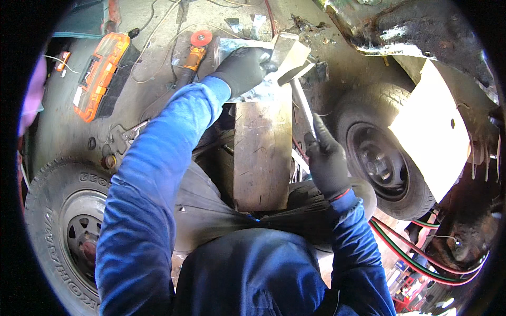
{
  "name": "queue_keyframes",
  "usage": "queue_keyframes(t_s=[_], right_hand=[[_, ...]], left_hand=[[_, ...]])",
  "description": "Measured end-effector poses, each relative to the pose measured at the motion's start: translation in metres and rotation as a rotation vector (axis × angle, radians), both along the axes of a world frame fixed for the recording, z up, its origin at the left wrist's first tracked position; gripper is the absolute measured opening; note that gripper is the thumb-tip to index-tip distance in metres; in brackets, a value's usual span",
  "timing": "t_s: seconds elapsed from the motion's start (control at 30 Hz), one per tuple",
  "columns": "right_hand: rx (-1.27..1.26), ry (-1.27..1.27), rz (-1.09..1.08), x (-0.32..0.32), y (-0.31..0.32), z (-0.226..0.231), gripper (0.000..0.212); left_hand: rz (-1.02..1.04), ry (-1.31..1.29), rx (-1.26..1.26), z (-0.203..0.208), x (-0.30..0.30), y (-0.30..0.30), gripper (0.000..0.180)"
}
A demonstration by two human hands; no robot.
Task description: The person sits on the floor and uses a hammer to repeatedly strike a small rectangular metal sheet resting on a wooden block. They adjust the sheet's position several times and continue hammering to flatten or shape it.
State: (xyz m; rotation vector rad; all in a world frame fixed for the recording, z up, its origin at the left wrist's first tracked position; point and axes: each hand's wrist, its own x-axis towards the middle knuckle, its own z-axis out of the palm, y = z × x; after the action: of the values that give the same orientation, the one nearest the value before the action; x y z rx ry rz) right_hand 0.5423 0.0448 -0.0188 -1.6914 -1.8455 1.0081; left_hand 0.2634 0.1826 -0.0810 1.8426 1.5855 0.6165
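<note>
My right hand [327, 160], in a black glove, is wrapped round the handle of a hammer [301, 100]. The hammer's head lies against a bent piece of sheet metal [293, 59] at the far end of a wooden block [262, 152]. On the left, my left hand [243, 69], also gloved in black, is closed on the edge of that sheet metal; its fingertips are partly hidden. Beneath this hand lies a shiny flat metal sheet [253, 96]. The block stretches away from me between my knees.
Tyred wheels flank me, one at the left [63, 210], another at the right [369, 152]. A pale panel [435, 126] leans over the right wheel. Far left are an angle grinder [195, 55] and an orange-black toolbox [103, 79]. Red and green hoses [406, 258] curve at lower right.
</note>
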Motion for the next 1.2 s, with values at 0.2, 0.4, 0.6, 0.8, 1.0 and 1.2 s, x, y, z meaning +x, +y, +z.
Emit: queue_keyframes(t_s=[0.2, 0.4, 0.6, 0.8, 1.0, 1.2], right_hand=[[0.090, 0.176, -0.227, -0.017, 0.000, 0.119, 0.057], [0.611, 0.298, -0.383, -0.035, -0.001, 0.140, 0.061], [0.062, -0.067, -0.081, -0.011, 0.002, 0.082, 0.057], [0.100, -0.050, -0.124, -0.004, -0.010, 0.093, 0.056], [0.050, 0.092, -0.211, -0.015, -0.009, 0.112, 0.058], [0.395, 0.221, -0.267, -0.026, -0.004, 0.169, 0.056]], left_hand=[[-0.127, 0.103, 0.070, 0.003, 0.000, 0.005, 0.040], [-0.112, 0.072, 0.109, -0.001, 0.002, 0.005, 0.040], [-0.086, 0.049, 0.101, 0.001, -0.001, 0.000, 0.036], [-0.002, -0.024, -0.039, -0.005, -0.002, -0.004, 0.035], [-0.001, 0.010, 0.000, -0.001, 0.002, -0.005, 0.037], [-0.004, 0.101, 0.145, -0.002, 0.010, -0.005, 0.038]])
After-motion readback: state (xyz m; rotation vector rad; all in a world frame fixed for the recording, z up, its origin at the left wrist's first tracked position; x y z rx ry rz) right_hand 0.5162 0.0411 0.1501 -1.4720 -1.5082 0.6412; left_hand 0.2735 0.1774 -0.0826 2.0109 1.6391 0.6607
